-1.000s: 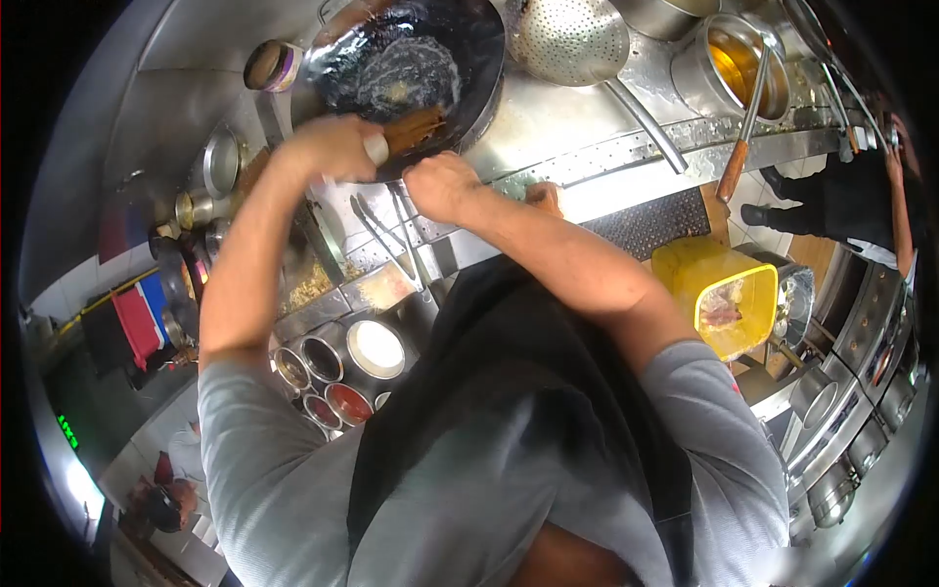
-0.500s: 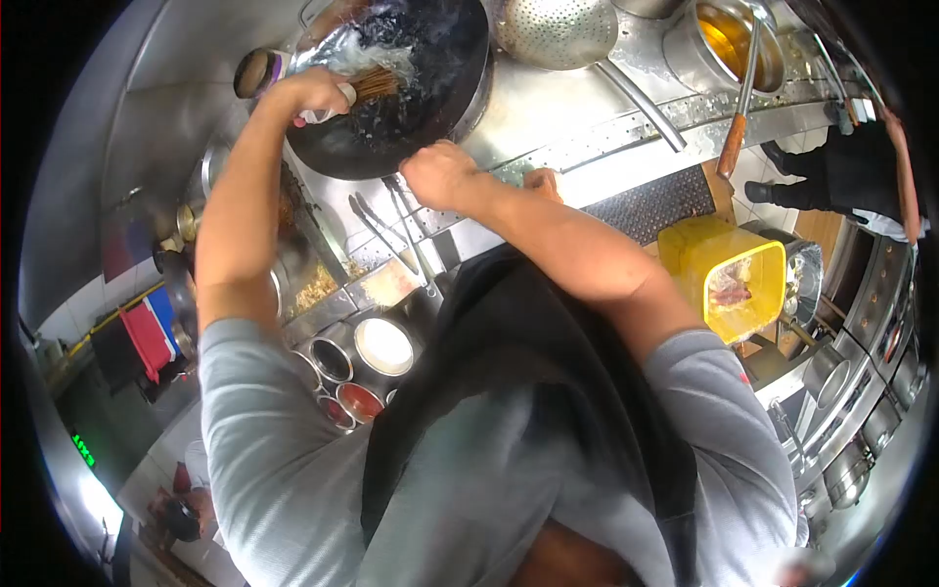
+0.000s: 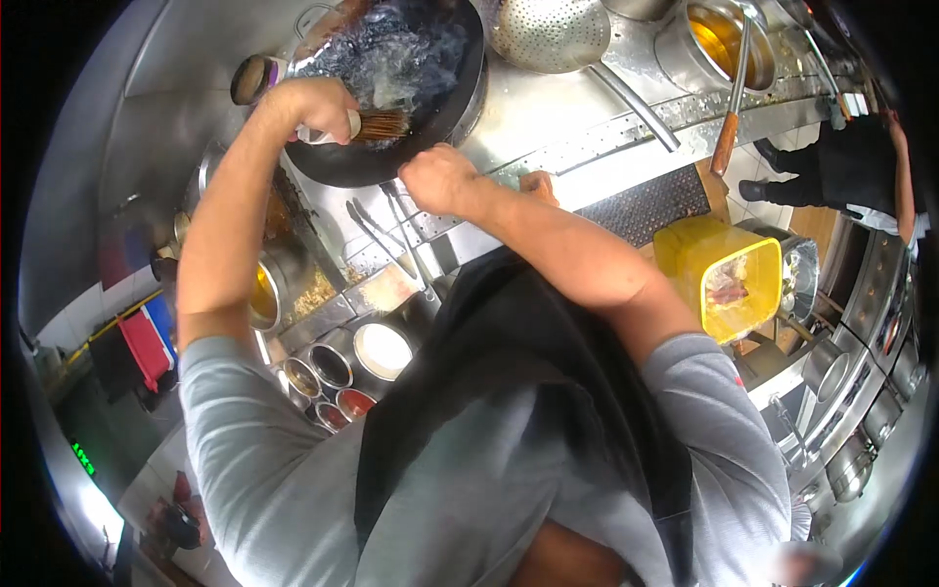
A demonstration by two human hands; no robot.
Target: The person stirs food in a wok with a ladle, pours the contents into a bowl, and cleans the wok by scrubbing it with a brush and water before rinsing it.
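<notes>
My left hand is closed around the pale grip of a bamboo wok brush. The brush's brown bristles lie inside a large black wok, by its near wall. Water and whitish steam swirl in the wok beyond the bristles. At the wok's near rim, my right hand is clenched in a fist around the wok handle, which is mostly hidden by the fingers. Tongs lie on the metal ledge just left of and below my right hand.
A perforated strainer rests right of the wok, beside a pot of yellow oil with a wooden-handled ladle. A yellow bin stands at right. Several seasoning containers sit lower left. Another person stands far right.
My left hand and the brush have moved down toward the wok's near side, the bristles now lying more level. My right hand stays at the handle. More steam spreads across the wok.
</notes>
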